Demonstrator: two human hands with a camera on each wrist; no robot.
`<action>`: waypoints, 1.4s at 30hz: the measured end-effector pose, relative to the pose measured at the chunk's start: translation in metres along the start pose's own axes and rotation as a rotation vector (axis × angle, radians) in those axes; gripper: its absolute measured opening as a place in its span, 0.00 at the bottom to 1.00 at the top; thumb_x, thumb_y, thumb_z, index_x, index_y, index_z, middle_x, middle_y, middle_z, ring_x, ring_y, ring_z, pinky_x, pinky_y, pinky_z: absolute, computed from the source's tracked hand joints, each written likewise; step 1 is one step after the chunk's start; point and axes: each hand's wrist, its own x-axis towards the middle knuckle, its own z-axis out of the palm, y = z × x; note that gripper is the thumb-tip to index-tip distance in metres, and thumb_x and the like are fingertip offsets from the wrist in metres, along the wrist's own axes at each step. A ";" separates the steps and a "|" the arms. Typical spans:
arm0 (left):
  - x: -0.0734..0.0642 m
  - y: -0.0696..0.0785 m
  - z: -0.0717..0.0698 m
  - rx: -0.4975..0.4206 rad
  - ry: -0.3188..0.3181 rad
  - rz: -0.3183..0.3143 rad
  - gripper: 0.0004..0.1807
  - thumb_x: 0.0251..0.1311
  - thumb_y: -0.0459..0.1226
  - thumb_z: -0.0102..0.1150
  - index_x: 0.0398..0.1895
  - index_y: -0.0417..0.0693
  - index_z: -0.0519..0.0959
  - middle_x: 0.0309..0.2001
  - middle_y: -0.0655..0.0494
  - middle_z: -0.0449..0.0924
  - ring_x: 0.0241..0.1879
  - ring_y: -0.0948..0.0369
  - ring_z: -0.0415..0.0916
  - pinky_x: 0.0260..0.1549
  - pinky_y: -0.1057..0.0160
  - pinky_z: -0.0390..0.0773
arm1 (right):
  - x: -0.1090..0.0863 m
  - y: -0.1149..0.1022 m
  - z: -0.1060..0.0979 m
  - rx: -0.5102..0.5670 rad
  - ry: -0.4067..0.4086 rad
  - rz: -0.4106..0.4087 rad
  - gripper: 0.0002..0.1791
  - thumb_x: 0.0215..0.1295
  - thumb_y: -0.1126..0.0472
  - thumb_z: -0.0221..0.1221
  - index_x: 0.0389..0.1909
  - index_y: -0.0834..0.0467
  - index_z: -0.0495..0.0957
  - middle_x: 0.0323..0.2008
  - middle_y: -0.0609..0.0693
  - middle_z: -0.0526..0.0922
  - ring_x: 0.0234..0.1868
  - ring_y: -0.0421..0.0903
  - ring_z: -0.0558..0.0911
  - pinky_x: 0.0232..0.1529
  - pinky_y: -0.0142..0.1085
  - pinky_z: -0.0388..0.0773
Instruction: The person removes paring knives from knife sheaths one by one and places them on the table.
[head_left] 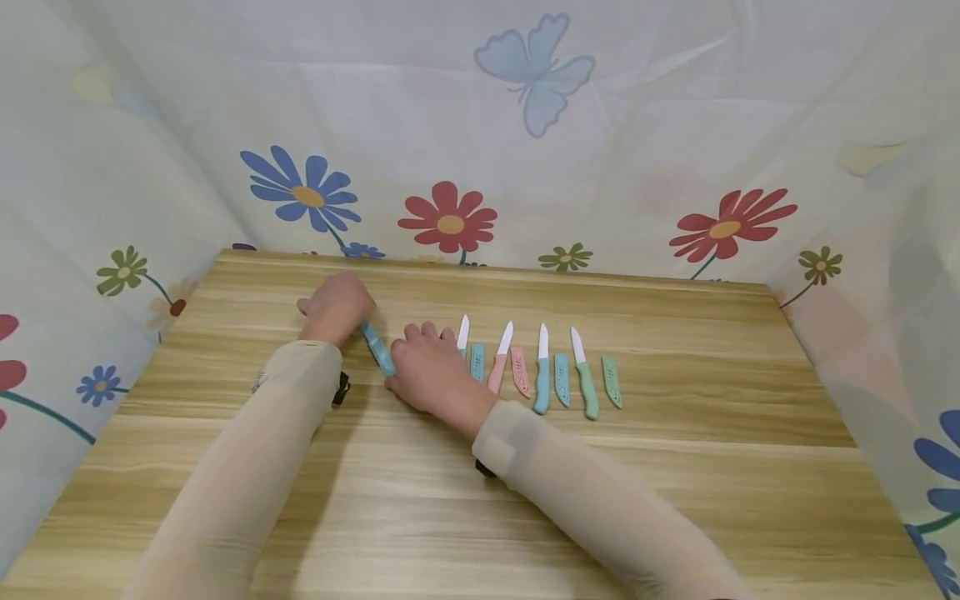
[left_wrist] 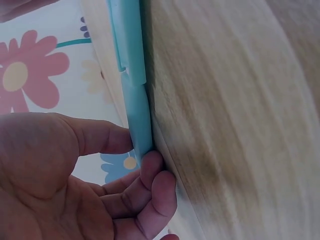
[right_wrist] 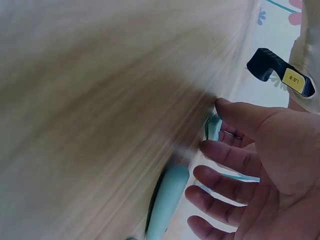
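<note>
My left hand (head_left: 337,304) pinches the handle end of a light-blue paring knife (left_wrist: 138,117) between thumb and curled fingers. The knife's blade is hidden inside a matching blue sheath (head_left: 378,350), which points toward my right hand (head_left: 433,369). In the right wrist view, my right hand's fingers are spread and loosely bent, with thumb and index finger on either side of the sheath's end. A teal knife handle (right_wrist: 169,200) lies on the table just beside those fingers. The right hand partly covers the leftmost unsheathed knife (head_left: 463,331) in the head view.
Right of my right hand, several white-bladed knives lie in a row with sheaths between them: a pink knife (head_left: 501,354), a blue knife (head_left: 542,379), a green knife (head_left: 585,379) and a green sheath (head_left: 612,382). A flowered curtain (head_left: 637,150) surrounds the wooden table (head_left: 712,492).
</note>
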 end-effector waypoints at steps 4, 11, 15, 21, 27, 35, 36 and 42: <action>-0.002 0.001 0.000 0.005 0.001 0.000 0.13 0.67 0.34 0.48 0.46 0.35 0.79 0.57 0.32 0.79 0.55 0.39 0.77 0.65 0.21 0.56 | 0.001 0.000 0.001 -0.013 0.009 -0.021 0.19 0.74 0.39 0.63 0.46 0.50 0.84 0.46 0.48 0.78 0.48 0.48 0.74 0.41 0.42 0.68; -0.003 0.002 -0.004 -0.001 -0.022 -0.009 0.12 0.67 0.34 0.48 0.43 0.36 0.80 0.59 0.34 0.79 0.58 0.39 0.76 0.66 0.21 0.53 | 0.001 0.002 0.000 -0.018 0.008 -0.008 0.15 0.76 0.44 0.61 0.44 0.51 0.84 0.47 0.47 0.79 0.47 0.47 0.74 0.42 0.42 0.68; -0.002 0.001 -0.006 -0.012 -0.034 -0.017 0.10 0.67 0.34 0.48 0.39 0.38 0.78 0.56 0.35 0.79 0.57 0.39 0.75 0.66 0.21 0.53 | -0.001 0.004 -0.002 -0.012 0.018 0.000 0.14 0.77 0.46 0.60 0.44 0.52 0.84 0.47 0.47 0.79 0.48 0.47 0.74 0.44 0.43 0.70; -0.002 -0.003 -0.011 -0.068 -0.024 -0.003 0.10 0.68 0.38 0.51 0.34 0.39 0.75 0.49 0.37 0.77 0.53 0.41 0.73 0.66 0.20 0.56 | -0.006 0.007 -0.009 0.002 0.030 0.011 0.12 0.78 0.48 0.59 0.42 0.52 0.84 0.47 0.47 0.79 0.49 0.47 0.75 0.49 0.46 0.72; -0.004 -0.007 -0.012 -0.131 0.054 0.086 0.13 0.67 0.39 0.57 0.26 0.40 0.76 0.32 0.44 0.76 0.33 0.50 0.71 0.44 0.45 0.80 | -0.012 0.013 -0.016 0.027 0.039 0.030 0.15 0.77 0.46 0.61 0.46 0.53 0.84 0.47 0.45 0.78 0.50 0.47 0.75 0.54 0.48 0.73; -0.007 -0.002 -0.015 -0.274 0.085 0.133 0.18 0.69 0.39 0.60 0.19 0.44 0.75 0.17 0.55 0.71 0.18 0.61 0.64 0.20 0.63 0.67 | -0.022 0.025 -0.022 0.060 0.097 0.050 0.15 0.76 0.47 0.62 0.47 0.55 0.85 0.45 0.46 0.79 0.49 0.47 0.76 0.54 0.48 0.74; -0.008 -0.001 -0.016 -0.307 0.079 0.128 0.18 0.69 0.39 0.61 0.20 0.43 0.76 0.17 0.54 0.74 0.18 0.61 0.66 0.21 0.63 0.66 | -0.023 0.027 -0.023 0.062 0.101 0.052 0.15 0.76 0.47 0.62 0.48 0.55 0.85 0.45 0.46 0.79 0.49 0.47 0.76 0.55 0.48 0.74; -0.015 0.003 -0.017 -0.553 0.034 0.101 0.12 0.71 0.38 0.62 0.42 0.35 0.82 0.30 0.49 0.85 0.26 0.60 0.81 0.28 0.65 0.74 | -0.032 0.039 -0.025 0.081 0.122 0.056 0.14 0.77 0.48 0.62 0.46 0.55 0.85 0.45 0.46 0.79 0.51 0.49 0.77 0.57 0.49 0.74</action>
